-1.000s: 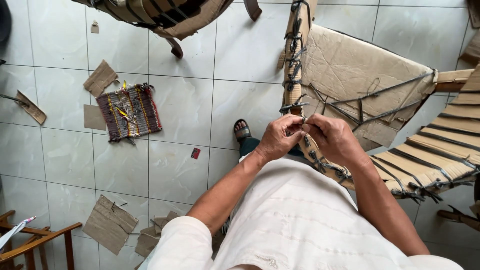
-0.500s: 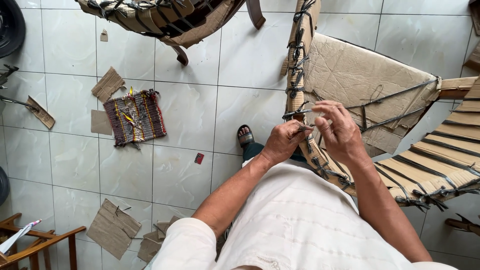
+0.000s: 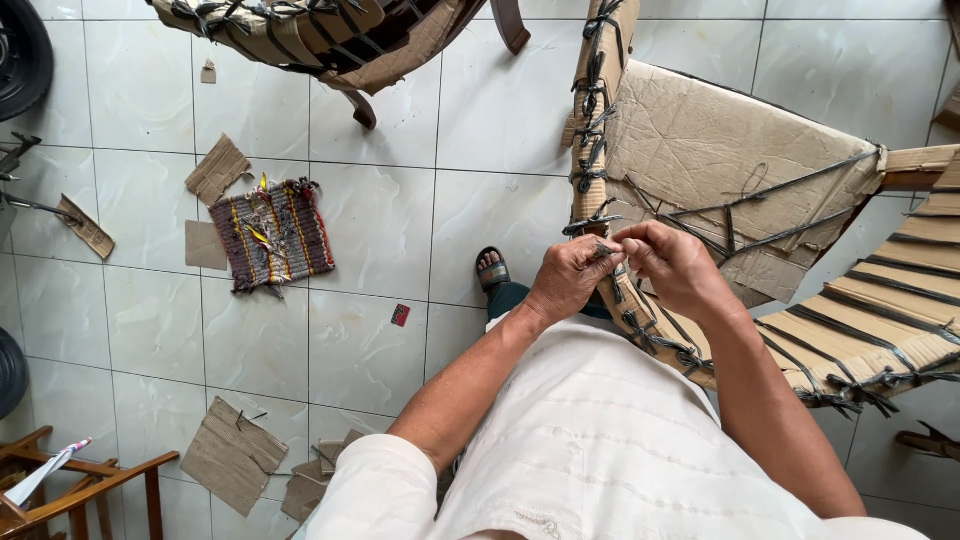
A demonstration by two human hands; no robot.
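A wooden chair frame (image 3: 598, 120) wrapped in brown cardboard (image 3: 720, 150) lies tilted in front of me, bound with dark cord. My left hand (image 3: 568, 280) and my right hand (image 3: 672, 262) meet at the frame's rail, both pinching a dark cord tie (image 3: 605, 252) between the fingertips. More knotted ties run up the rail and along the cardboard-wrapped slats (image 3: 870, 330) at the right. My sandalled foot (image 3: 489, 268) shows on the tiles below my left hand.
Another cardboard-wrapped chair (image 3: 330, 40) lies at the top. A striped woven mat (image 3: 272, 235) with small tools sits on the white tile floor, with cardboard scraps (image 3: 232, 455) around. A wooden frame (image 3: 75, 490) is at bottom left, a tyre (image 3: 22, 60) at top left.
My hands have shifted slightly up along the rail while working the cord tie. The view has drifted a little; the chair has stayed in place.
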